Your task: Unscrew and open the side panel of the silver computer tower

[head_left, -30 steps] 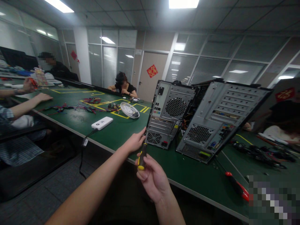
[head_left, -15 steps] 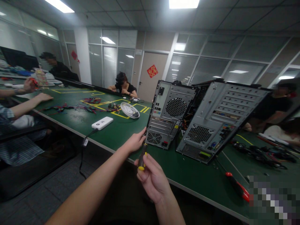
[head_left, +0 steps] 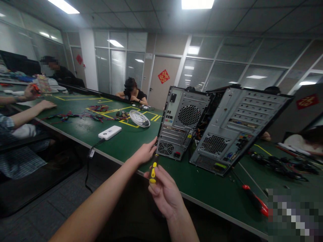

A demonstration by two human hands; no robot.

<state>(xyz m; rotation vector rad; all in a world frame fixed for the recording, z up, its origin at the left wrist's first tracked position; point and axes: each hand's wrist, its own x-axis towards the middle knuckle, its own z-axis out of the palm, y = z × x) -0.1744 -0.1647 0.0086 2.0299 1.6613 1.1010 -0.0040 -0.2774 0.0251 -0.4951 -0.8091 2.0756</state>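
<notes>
My right hand [head_left: 164, 190] is closed on the yellow-and-black handle of a screwdriver [head_left: 152, 174]. Its shaft points up and away toward the lower left corner of a computer case [head_left: 186, 111], whose back panel faces me. The tip is hard to make out against the dark edge. My left hand [head_left: 145, 153] grips that case's lower left edge, with the far fingers partly hidden. A second computer case [head_left: 227, 127], larger and tilted in view, stands just to the right of the first. Both rest on the green table [head_left: 176, 178].
On the left lie a white power bank [head_left: 110, 132] with a cable, a round white vented cover [head_left: 139, 119] and tangled wires [head_left: 73, 116]. To the right are a red-handled screwdriver [head_left: 255, 200] and black cables [head_left: 280, 164]. Other people sit around the table.
The screwdriver handle has turned in my right hand, so more of its yellow side shows. My left hand and both cases stay put. A standing person at far right is out of sight.
</notes>
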